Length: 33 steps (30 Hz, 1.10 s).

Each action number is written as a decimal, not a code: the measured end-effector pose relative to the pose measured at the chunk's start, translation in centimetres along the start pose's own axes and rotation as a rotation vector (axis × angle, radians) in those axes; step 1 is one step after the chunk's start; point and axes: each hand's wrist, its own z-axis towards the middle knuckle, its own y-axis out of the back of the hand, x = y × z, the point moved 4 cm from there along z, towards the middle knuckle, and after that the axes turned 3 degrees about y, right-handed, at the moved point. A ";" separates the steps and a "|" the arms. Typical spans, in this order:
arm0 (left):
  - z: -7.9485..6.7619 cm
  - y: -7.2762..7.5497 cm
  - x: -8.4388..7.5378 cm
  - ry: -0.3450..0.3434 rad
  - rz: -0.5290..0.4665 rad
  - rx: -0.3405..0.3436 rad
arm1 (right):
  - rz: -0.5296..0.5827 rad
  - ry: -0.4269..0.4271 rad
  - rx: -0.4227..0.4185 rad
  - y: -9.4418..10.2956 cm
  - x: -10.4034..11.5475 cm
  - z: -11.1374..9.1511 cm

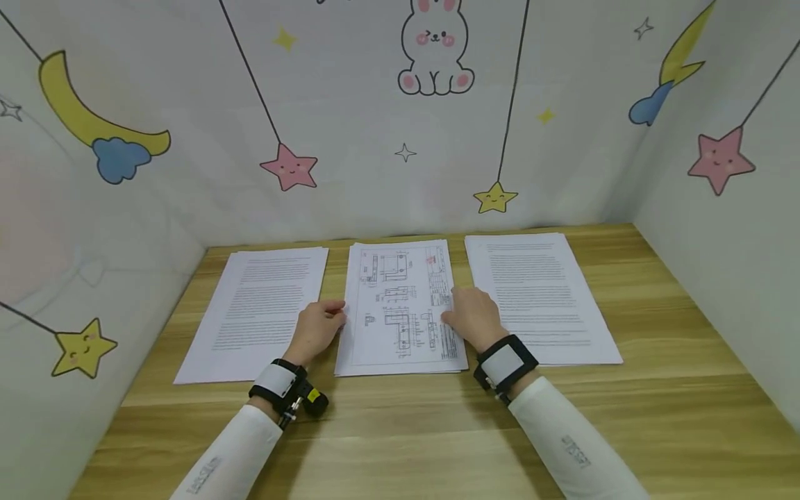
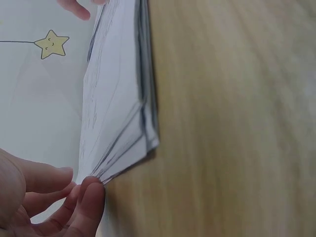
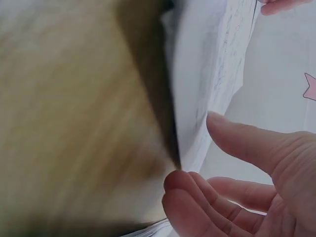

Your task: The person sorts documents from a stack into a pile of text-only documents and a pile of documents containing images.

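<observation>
The left hand (image 1: 315, 329), fingers loose, touches left edge of the drawing stack (image 1: 400, 310); the right hand (image 1: 476, 319), also loose, touches its right edge

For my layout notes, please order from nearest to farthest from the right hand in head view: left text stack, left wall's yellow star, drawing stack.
1. Drawing stack, in the middle, at the right hand.
2. Left text stack, left of the drawing stack.
3. Yellow star, on the left wall.
</observation>
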 end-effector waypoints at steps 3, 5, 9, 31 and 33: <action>-0.1 0.7 0.4 0.012 -0.033 0.006 | 0.026 0.013 -0.032 0.3 0.8 0.1; -0.2 1.4 0.7 0.026 -0.039 -0.002 | 0.070 0.029 -0.050 0.4 1.4 0.2; -0.4 3.3 0.9 0.027 -0.025 -0.029 | 0.230 0.086 -0.077 0.4 3.1 0.4; -0.1 13.1 9.2 0.172 0.297 -0.102 | 0.845 0.127 0.253 -6.3 14.4 1.9; -0.1 13.0 9.6 0.187 0.308 -0.080 | 0.848 0.130 0.281 -7.0 15.1 1.9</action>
